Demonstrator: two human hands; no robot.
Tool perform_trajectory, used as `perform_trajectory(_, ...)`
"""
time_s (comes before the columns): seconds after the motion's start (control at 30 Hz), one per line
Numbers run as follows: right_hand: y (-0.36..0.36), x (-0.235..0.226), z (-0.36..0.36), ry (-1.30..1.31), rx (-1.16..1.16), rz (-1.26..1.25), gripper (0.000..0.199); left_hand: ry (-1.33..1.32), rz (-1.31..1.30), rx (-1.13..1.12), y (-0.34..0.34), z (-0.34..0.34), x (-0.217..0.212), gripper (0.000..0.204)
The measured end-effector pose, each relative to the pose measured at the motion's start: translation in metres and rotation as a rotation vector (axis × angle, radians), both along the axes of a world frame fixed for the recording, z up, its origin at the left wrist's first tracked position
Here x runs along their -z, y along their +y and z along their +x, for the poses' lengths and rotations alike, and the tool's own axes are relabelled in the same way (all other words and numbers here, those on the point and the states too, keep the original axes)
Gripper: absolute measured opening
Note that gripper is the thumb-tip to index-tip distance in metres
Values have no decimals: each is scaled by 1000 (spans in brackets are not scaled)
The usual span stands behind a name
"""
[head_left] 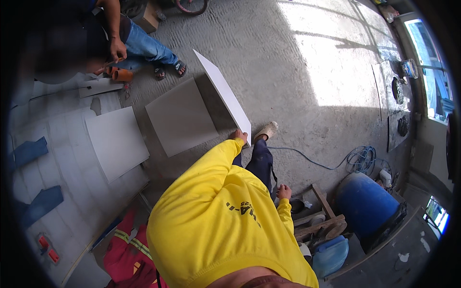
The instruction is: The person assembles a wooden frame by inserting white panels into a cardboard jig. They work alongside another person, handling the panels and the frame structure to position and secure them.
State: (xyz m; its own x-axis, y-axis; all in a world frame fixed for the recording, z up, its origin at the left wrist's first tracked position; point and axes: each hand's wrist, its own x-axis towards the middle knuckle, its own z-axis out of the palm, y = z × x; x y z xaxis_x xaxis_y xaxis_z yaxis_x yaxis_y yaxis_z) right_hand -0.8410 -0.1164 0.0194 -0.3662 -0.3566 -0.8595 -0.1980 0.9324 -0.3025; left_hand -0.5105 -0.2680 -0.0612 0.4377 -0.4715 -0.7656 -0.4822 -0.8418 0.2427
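My left hand [240, 136] grips the near corner of a large, thin, pale tile [223, 93]. That tile stands tilted on its edge and stretches away from me, beside my forward foot. My right hand [284, 192] hangs at my side, its fingers loosely bent and apart, with nothing visible in them. To the left of the held tile, a grey square tile [181, 117] lies on the rough floor. Farther left lies another pale tile [117, 141], which seems to rest on one or more others.
A co-worker's hand [117, 49] holds a tool near orange pots [122, 75] at the far left. On the right are a coiled blue hose [361, 159], a blue barrel [367, 206] and a wooden frame [321, 221]. A red suction lifter [48, 249] lies at the lower left.
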Motion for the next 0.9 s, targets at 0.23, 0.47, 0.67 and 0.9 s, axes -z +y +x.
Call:
perform_trajectory(0.23,137,36,34,130,-91,-180,21,52,13,37,-2,8,-1,46)
perform_trajectory(0.47,153,10,84,-128,448,-134,21,87,-110,65,-17,-13,3,48)
perform_trajectory(0.67,233,14,68,320,285,-227,21,133,-108,-28,-4,-6,27,36)
perform_trajectory(0.9,443,19,102,523,640,171,25,109,-151,48,7,-12,13,36)
